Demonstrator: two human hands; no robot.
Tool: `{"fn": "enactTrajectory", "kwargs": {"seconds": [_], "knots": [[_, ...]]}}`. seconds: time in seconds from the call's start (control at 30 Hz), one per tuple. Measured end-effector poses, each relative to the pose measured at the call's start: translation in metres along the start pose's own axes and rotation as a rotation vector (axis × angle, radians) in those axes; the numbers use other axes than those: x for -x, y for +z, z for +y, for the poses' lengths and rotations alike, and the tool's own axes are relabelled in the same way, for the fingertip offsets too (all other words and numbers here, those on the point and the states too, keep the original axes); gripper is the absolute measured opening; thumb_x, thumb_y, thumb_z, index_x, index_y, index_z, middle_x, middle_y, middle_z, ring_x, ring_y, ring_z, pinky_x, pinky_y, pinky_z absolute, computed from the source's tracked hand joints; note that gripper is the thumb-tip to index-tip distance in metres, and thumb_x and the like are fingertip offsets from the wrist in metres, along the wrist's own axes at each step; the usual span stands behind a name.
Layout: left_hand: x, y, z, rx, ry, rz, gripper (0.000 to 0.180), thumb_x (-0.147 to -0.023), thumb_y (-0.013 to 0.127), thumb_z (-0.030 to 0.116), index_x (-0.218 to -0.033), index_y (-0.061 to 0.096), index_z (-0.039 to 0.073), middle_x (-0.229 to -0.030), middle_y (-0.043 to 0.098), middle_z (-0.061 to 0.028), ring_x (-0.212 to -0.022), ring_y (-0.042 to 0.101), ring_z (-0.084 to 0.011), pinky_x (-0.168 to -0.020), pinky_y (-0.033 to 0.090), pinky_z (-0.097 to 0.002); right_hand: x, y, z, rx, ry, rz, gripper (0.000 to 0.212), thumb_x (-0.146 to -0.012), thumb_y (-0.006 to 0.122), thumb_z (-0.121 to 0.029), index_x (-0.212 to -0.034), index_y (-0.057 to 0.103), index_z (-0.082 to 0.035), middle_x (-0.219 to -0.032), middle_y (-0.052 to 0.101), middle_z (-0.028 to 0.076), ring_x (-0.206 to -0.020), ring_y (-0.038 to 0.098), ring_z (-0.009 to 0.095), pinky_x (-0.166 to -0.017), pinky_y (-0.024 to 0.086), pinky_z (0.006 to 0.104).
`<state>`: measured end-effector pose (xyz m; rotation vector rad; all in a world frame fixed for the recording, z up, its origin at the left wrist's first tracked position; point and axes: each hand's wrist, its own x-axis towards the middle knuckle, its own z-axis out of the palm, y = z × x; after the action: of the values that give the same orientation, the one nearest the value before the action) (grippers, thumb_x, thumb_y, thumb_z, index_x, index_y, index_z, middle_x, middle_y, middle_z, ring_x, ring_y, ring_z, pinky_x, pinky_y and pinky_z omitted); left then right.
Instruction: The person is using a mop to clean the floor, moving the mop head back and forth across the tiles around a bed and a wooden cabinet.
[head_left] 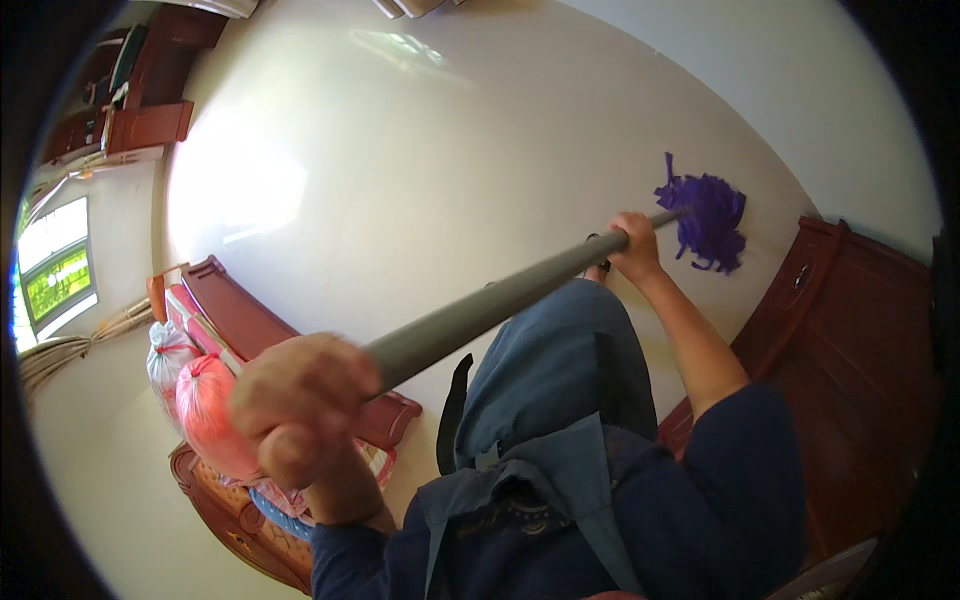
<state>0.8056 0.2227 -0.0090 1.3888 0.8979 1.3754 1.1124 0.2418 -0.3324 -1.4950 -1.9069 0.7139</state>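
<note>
A mop with a long grey handle (490, 312) runs slantwise across my body, from lower left to upper right. Its purple strip head (712, 222) lies spread on the pale floor at the right, close to the wall. My left hand (305, 400) is closed over the handle's upper end, near the camera and somewhat blurred. Farther down the pole, not far above the mop head, my right hand (634, 247) is wrapped round it. Below the handle show the legs of my blue-grey overalls (560, 380).
At left stands a wooden bed (240, 305) bearing a red plastic bag (212, 410) and a white bag (168, 350). A dark red wooden cabinet (840, 380) stands at right along the wall. Far left are wooden furniture (150, 125) and a curtained window (60, 270).
</note>
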Motion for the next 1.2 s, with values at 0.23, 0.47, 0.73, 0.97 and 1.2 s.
{"fn": "enactTrajectory", "kwargs": {"seconds": [0.23, 0.47, 0.73, 0.97, 1.2], "knots": [[0.075, -0.092, 0.102, -0.305, 0.208, 0.166, 0.026, -0.079, 0.057, 0.026, -0.061, 0.045, 0.011, -0.046, 0.04, 0.0031, -0.036, 0.036, -0.0077, -0.048, 0.041, -0.0248, -0.088, 0.148, -0.141, -0.286, -0.34, 0.059, 0.014, -0.057, 0.057, -0.004, -0.066, 0.047, -0.009, -0.066, 0.051, 0.01, -0.069, 0.05, 0.031, -0.067, 0.038, 0.0398], [0.133, -0.074, 0.096, -0.66, 0.237, 0.316, 0.026, -0.081, 0.056, 0.028, -0.064, 0.046, 0.011, -0.051, 0.038, 0.0019, -0.045, 0.039, -0.01, -0.05, 0.038, -0.0247, -0.121, 0.262, -0.222, -0.501, -0.424, -0.115, 0.013, -0.064, 0.061, -0.003, -0.064, 0.05, -0.01, -0.065, 0.055, 0.008, -0.072, 0.054, 0.029, -0.076, 0.042, 0.0392], [0.146, -0.052, 0.126, -0.659, 0.356, 0.376, 0.023, -0.079, 0.057, 0.021, -0.075, 0.046, 0.001, -0.054, 0.044, -0.0033, -0.049, 0.046, -0.0151, -0.045, 0.044, -0.0329, -0.076, 0.27, -0.266, -0.628, -0.497, -0.431, 0.008, -0.064, 0.06, -0.006, -0.063, 0.054, -0.011, -0.068, 0.057, 0.008, -0.073, 0.055, 0.028, -0.071, 0.043, 0.0372], [0.152, -0.068, 0.204, -0.389, 0.328, 0.643, 0.026, -0.083, 0.052, 0.024, -0.064, 0.042, 0.01, -0.047, 0.044, 0.0019, -0.035, 0.044, -0.0071, -0.05, 0.038, -0.0206, -0.033, 0.18, -0.253, -0.53, -0.485, -0.375, 0.012, -0.06, 0.062, -0.013, -0.067, 0.052, -0.011, -0.07, 0.056, 0.009, -0.075, 0.054, 0.029, -0.071, 0.04, 0.0404], [0.091, -0.052, 0.144, -0.072, 0.202, 0.46, 0.026, -0.088, 0.046, 0.024, -0.07, 0.049, 0.005, -0.047, 0.05, -0.0017, -0.037, 0.052, -0.0116, -0.044, 0.047, -0.026, -0.001, 0.095, -0.156, -0.363, -0.397, -0.314, 0.024, -0.057, 0.063, -0.01, -0.075, 0.049, -0.009, -0.073, 0.052, 0.01, -0.074, 0.052, 0.032, -0.071, 0.04, 0.0427]]}}
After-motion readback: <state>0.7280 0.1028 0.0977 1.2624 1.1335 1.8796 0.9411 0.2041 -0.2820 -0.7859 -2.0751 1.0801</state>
